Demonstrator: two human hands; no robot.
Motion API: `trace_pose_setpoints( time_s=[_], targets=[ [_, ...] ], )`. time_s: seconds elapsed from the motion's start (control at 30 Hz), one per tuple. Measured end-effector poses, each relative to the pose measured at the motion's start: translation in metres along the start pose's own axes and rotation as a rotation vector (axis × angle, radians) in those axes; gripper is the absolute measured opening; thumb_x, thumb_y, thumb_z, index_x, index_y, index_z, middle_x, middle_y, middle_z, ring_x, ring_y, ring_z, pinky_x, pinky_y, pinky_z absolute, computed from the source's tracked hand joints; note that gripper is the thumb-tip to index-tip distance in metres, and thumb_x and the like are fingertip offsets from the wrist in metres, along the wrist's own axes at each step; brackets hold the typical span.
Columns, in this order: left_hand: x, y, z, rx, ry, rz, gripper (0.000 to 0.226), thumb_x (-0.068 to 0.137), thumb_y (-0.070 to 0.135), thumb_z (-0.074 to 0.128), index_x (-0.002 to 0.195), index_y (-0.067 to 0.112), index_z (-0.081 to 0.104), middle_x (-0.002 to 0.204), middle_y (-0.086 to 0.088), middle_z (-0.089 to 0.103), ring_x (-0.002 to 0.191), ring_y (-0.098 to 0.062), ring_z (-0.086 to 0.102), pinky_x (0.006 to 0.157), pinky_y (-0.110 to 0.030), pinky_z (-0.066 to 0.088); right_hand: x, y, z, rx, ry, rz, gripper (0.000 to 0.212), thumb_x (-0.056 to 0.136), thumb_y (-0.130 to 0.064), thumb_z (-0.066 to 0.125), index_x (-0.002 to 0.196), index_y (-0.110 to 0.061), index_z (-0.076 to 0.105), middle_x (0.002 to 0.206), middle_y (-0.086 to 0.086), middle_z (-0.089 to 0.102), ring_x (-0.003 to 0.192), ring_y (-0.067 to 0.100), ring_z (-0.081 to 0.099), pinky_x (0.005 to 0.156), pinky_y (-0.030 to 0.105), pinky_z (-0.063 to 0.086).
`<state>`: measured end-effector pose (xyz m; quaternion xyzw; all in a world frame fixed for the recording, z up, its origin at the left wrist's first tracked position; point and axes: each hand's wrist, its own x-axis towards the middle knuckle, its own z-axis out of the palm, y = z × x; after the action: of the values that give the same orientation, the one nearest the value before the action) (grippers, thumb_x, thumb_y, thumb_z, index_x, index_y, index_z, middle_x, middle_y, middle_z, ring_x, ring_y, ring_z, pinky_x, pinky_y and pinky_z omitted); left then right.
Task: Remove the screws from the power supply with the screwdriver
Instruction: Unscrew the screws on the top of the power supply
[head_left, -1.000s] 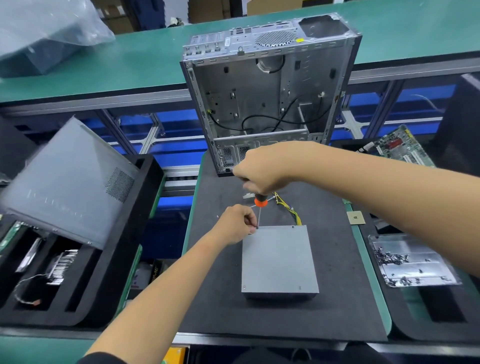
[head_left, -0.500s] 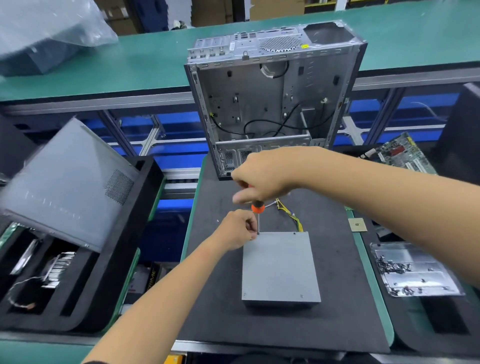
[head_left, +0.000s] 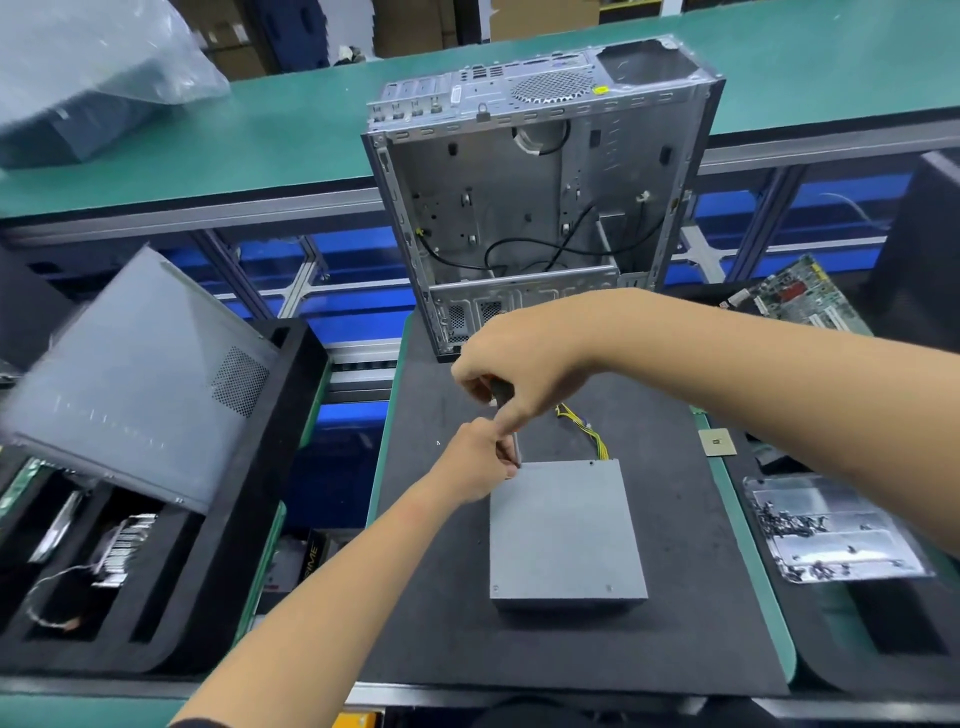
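Observation:
The grey power supply (head_left: 563, 530) lies flat on the black mat (head_left: 691, 613), yellow wires (head_left: 592, 434) trailing from its far edge. My right hand (head_left: 519, 364) grips the dark handle of the screwdriver (head_left: 503, 391), held upright over the box's far left corner. My left hand (head_left: 475, 462) pinches the screwdriver's shaft just above that corner, where the tip meets the lid. Small screws show at the lid's near left, near right and far right corners.
An empty computer case (head_left: 535, 192) stands open behind the mat. A foil tray (head_left: 831, 530) with several loose screws lies to the right, a small chip (head_left: 717, 442) and a circuit board (head_left: 795, 296) beyond it. A grey side panel (head_left: 135, 379) leans on black foam bins on the left.
My right hand has slid down the screwdriver, so its orange collar is now covered. Both hands stay at the far left corner.

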<state>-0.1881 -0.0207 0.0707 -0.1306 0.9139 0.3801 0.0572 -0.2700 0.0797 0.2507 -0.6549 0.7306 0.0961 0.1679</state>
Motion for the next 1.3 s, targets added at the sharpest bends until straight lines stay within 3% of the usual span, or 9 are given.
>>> trace_pose_setpoints(
  time_s=[0.13,0.4,0.5,0.63,0.87,1.0,1.07,1.17,1.3],
  targets=[
    [0.001,0.000,0.000,0.056,-0.007,-0.009,0.011,0.074,-0.004,0.065,0.073,0.006,0.067,0.076,0.003,0.062,0.072,-0.011,0.058,0.069,-0.021,0.050,0.003,-0.002,0.006,-0.350,0.020,0.154,0.020,0.102,-0.036,0.037,0.095,-0.020,0.048,0.077,0.004,0.048,0.058,0.017,0.043,0.045,0.030,0.026],
    [0.003,0.000,-0.005,0.082,-0.075,0.022,0.005,0.076,-0.004,0.065,0.081,-0.002,0.066,0.076,-0.001,0.061,0.073,-0.013,0.056,0.076,-0.028,0.051,-0.004,0.002,0.002,0.161,0.043,-0.071,0.024,0.076,-0.005,0.065,0.091,-0.023,0.061,0.092,-0.007,0.061,0.086,0.014,0.053,0.067,0.028,0.044],
    [0.003,-0.004,-0.003,0.048,-0.055,-0.028,0.015,0.075,-0.002,0.068,0.071,0.011,0.062,0.072,0.004,0.061,0.068,-0.011,0.055,0.075,-0.030,0.051,-0.006,0.005,0.002,0.225,0.033,0.023,0.004,0.079,-0.019,0.066,0.083,-0.021,0.067,0.077,-0.008,0.067,0.076,0.011,0.059,0.062,0.027,0.046],
    [0.002,-0.006,-0.002,-0.051,0.011,-0.105,0.029,0.072,-0.001,0.073,0.063,0.021,0.056,0.070,0.001,0.062,0.060,-0.010,0.052,0.068,-0.028,0.051,-0.007,0.010,0.004,-0.086,0.002,0.277,0.039,0.099,-0.039,0.035,0.069,-0.017,0.048,0.035,0.001,0.051,0.048,0.021,0.055,0.046,0.027,0.034],
    [0.003,-0.007,0.002,-0.044,0.019,-0.096,0.026,0.072,-0.003,0.073,0.063,0.017,0.058,0.063,0.006,0.060,0.056,-0.003,0.052,0.059,-0.016,0.047,-0.008,0.008,0.006,0.008,0.081,-0.007,0.006,0.087,-0.017,0.062,0.092,-0.020,0.064,0.093,-0.006,0.054,0.084,0.015,0.049,0.069,0.029,0.041],
    [0.004,-0.008,0.001,-0.080,-0.012,-0.090,0.017,0.073,-0.006,0.070,0.070,0.008,0.062,0.063,0.003,0.060,0.058,-0.006,0.054,0.064,-0.020,0.050,-0.005,-0.002,0.005,0.141,0.073,-0.083,0.026,0.076,-0.003,0.063,0.092,-0.022,0.068,0.084,-0.011,0.062,0.079,0.010,0.056,0.068,0.028,0.048],
    [0.003,-0.007,0.001,-0.079,-0.001,-0.088,0.025,0.073,-0.006,0.070,0.064,0.014,0.058,0.063,0.001,0.059,0.059,-0.007,0.053,0.064,-0.022,0.050,-0.001,-0.005,0.011,0.090,0.139,-0.021,0.008,0.077,-0.017,0.062,0.083,-0.020,0.066,0.076,-0.007,0.061,0.073,0.014,0.056,0.062,0.031,0.049],
    [0.001,-0.007,0.002,-0.067,0.019,-0.099,0.030,0.073,-0.005,0.070,0.062,0.019,0.056,0.062,0.005,0.059,0.057,-0.005,0.052,0.061,-0.018,0.047,0.005,-0.001,0.011,-0.127,0.191,0.193,0.040,0.091,-0.046,0.050,0.061,-0.022,0.041,0.065,0.001,0.045,0.056,0.017,0.044,0.046,0.030,0.033],
    [-0.001,-0.006,0.002,-0.068,0.029,-0.103,0.030,0.072,-0.004,0.070,0.061,0.020,0.057,0.061,0.009,0.059,0.054,0.000,0.051,0.057,-0.011,0.044,0.010,0.011,0.012,-0.148,0.123,0.121,0.026,0.098,-0.027,0.043,0.074,-0.017,0.046,0.075,0.004,0.065,0.070,0.022,0.056,0.054,0.033,0.041]
  ],
)
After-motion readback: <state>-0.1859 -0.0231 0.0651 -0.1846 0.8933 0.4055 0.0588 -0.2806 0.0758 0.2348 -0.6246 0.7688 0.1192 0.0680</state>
